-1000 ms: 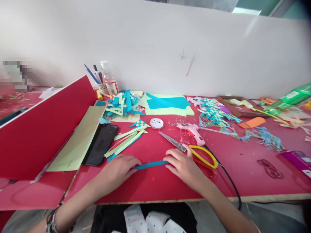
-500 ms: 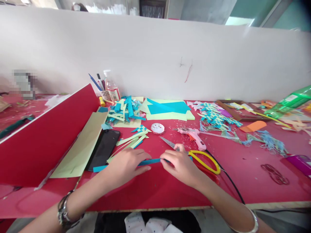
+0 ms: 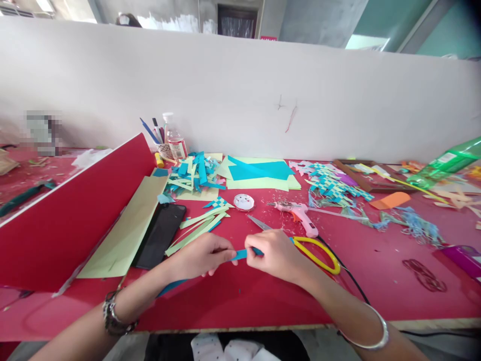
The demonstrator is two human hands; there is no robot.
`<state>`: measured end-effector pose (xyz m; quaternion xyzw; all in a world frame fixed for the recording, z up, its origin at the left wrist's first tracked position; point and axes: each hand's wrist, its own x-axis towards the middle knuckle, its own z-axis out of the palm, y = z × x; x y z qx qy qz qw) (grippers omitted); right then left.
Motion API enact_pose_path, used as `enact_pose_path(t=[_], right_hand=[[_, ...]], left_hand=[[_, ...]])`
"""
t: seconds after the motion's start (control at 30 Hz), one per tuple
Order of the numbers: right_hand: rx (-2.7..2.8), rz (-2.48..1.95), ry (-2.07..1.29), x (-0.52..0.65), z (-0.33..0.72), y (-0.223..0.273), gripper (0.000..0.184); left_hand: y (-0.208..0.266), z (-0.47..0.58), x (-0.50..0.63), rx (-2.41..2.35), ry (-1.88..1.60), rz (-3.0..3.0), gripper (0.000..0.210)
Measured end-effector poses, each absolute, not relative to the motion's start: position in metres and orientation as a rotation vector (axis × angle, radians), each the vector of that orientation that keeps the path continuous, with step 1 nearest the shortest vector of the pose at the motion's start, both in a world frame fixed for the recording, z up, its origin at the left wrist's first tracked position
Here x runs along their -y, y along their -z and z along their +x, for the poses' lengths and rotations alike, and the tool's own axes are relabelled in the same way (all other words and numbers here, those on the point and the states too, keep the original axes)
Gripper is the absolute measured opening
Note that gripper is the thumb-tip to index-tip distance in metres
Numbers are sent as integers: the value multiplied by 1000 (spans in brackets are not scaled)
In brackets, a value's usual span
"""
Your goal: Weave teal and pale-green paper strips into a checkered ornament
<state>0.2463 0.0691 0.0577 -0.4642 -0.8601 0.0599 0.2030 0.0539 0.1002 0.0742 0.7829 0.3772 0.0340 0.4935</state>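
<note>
Both forearms reach in over the near edge of the red worktop [image 3: 218, 308] and angle inward, so that the 2 hands nearly meet in front of the person's body. The left hand [image 3: 203, 253] is palm-down with its wrist low, thumb and fingertips pinching a blue strip [image 3: 241, 254]; the right hand [image 3: 272, 253] has its fingers curled inward and its thumb pressed close, gripping the same strip. Only a short length shows between them, just above the worktop; the rest runs behind the fingers, with a blue length showing below the left forearm and a bit of blue beyond the right hand. How the strip lies inside each grip cannot be made out. The right hand and wrist cover the middle of the scissors [image 3: 316, 254], leaving the blade tip and mainly the yellow handle in view. A green bottle [image 3: 445, 163] is cut off by the right edge, and a patch at far left is pixelated. At the back, a patterned cup [image 3: 164, 150] holds several pens [image 3: 149, 130], beside a clear bottle [image 3: 177, 145] with a red and white label, its contents hard to tell. A round white dish [image 3: 244, 202] has small dark specks in it, and a shallow brown tray [image 3: 347, 175] at right holds pale and yellow pieces.
</note>
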Motion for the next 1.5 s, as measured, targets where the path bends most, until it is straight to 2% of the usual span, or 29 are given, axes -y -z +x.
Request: enact_pose_path(t=[0.13, 0.27, 0.43, 0.57, 0.67, 0.73, 0.83, 0.97, 1.17, 1.37, 1.5], right_hand=[[2396, -1301, -339, -70, 264, -60, 11], [2400, -1376, -370, -68, 291, -59, 14], [2199, -1681, -69, -66, 330, -55, 16], [2027, -1485, -52, -59, 313, -68, 14], [2270, -1300, -168, -53, 279, -82, 24], [2415, -1273, -249, -52, 262, -88, 16], [2490, -1303, -402, -53, 252, -90, 20], [2429, -1312, -581, -58, 248, -90, 22], [2255, -1284, -919, -64, 239, -89, 26], [2072, -1317, -1202, -64, 253, -88, 28], [1997, -1360, -1279, -64, 279, -89, 29]], left_hand=[[-74, 49, -103, -949, -52, 1879, 38], [-74, 36, -108, -979, -22, 1879, 39], [-85, 15, -109, -1057, -30, 1890, 38], [-94, 20, -105, -1032, -73, 1990, 33], [-99, 32, -101, -986, -77, 2048, 31], [-102, 38, -99, -952, -43, 2045, 31], [-105, 43, -95, -874, -29, 2175, 30], [-102, 51, -89, -871, -145, 2625, 17], [-85, 60, -89, -931, -191, 3127, 18], [-78, 43, -102, -879, -432, 3244, 24], [-78, 14, -114, -1008, -311, 3287, 26]])
